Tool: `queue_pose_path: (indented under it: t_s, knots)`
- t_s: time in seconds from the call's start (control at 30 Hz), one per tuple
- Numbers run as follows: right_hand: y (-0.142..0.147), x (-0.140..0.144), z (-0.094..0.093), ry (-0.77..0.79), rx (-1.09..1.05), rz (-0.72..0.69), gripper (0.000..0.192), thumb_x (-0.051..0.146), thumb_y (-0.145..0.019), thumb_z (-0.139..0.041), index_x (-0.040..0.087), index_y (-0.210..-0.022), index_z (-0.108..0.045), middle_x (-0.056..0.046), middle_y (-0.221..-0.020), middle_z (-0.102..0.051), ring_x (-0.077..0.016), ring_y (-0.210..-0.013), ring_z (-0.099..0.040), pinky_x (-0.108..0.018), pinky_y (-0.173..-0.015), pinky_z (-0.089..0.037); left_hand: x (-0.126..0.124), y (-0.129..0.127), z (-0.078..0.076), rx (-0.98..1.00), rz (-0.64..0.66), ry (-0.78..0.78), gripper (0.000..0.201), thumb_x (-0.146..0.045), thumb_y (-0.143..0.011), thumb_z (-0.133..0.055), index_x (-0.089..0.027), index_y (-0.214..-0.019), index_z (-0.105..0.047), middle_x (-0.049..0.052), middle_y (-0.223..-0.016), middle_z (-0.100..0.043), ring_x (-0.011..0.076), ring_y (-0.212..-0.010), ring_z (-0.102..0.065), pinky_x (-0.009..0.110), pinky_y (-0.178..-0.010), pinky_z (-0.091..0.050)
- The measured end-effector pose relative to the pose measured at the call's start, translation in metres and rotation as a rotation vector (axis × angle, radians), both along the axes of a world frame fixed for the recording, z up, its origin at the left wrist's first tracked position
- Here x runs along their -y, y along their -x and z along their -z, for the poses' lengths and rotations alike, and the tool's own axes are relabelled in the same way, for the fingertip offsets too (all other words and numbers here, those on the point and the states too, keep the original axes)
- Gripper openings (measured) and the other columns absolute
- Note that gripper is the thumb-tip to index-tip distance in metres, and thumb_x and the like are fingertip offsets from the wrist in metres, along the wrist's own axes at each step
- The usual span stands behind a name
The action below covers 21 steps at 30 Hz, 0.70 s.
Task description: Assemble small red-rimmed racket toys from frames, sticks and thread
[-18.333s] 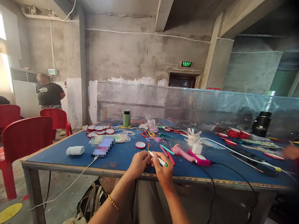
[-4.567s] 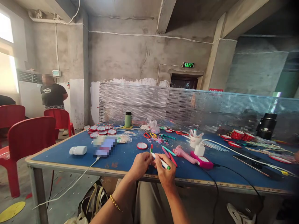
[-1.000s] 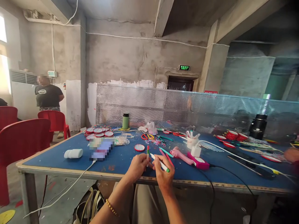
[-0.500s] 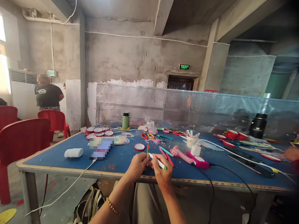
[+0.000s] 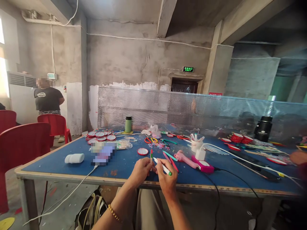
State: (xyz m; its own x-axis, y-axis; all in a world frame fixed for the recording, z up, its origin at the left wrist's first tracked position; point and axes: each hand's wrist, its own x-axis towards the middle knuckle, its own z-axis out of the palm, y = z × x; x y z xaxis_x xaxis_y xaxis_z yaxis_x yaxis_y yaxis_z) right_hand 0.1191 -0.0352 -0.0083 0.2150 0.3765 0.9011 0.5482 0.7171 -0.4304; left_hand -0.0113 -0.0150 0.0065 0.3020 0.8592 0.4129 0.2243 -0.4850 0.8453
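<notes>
Your left hand (image 5: 141,170) is pinched shut on a thin red/green stick (image 5: 151,155) that stands upright above your fingers, and your right hand (image 5: 167,180) grips a white pen w/ green tip (image 5: 162,166), held slanting, its white end pointing at the stick and just beside it; can't tell if they touch. Both hands sit close together over the near edge of the blue table (image 5: 57,163), approx. mid-width. Just beyond your right hand lie loose red and teal sticks (image 5: 170,157) and a pink handheld tool (image 5: 185,158) beside a pink/white gadget (image 5: 203,165) w/ a black cord (image 5: 230,175) running off to the right. A small white bottle (image 5: 200,153) stands behind that gadget, near a white cup (image 5: 196,143) holding more sticks. A round red-rimmed disc (image 5: 143,151) lies alone ahead of your left hand; a bunch of the same discs (image 5: 100,135) sits further back left, and red stacks (image 5: 241,138) far right. Scissors w/ orange/yellow handles (image 5: 150,139) lie mid-table, a green flask (image 5: 128,124) stands at the back by the perforated metal screen (image 5: 182,108). A white cylinder (image 5: 74,158) lies on its side at left, w/ a white cable (image 5: 72,191) hanging off the front edge. Red chairs (image 5: 24,140) stand left of the table; another person (image 5: 48,99) stands behind them by the wall.
</notes>
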Motion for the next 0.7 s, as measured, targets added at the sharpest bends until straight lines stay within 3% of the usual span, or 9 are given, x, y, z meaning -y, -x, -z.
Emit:
queue_pose_path:
  t_s: [0.4,0.7]
  knots:
    - [-0.0011,-0.0017,0.001,-0.007,0.042,-0.004,0.02,0.029,-0.095,-0.056,0.019,-0.082,-0.068,-0.003,-0.067,-0.07,-0.0159,-0.056,-0.065,-0.025,-0.054,-0.053,0.002,0.0,-0.0033,-0.024,-0.013,-0.022,0.023,-0.032,-0.084,-0.044,-0.019,-0.065,-0.049,-0.003,-0.056,-0.056,0.0104,-0.047,-0.046,0.022,-0.051,-0.033]
    - [-0.0022,-0.0034,0.0029,0.012,0.013,-0.034,0.02,0.028,-0.094,-0.056,0.019,-0.081,-0.067,-0.003,-0.069,-0.07,-0.0152,-0.056,-0.065,-0.024,-0.054,-0.053,0.0033,0.0,-0.0042,-0.014,-0.008,-0.018,0.026,-0.037,-0.084,-0.045,-0.019,-0.066,-0.05,-0.002,-0.055,-0.055,0.011,-0.048,-0.045,0.022,-0.051,-0.033]
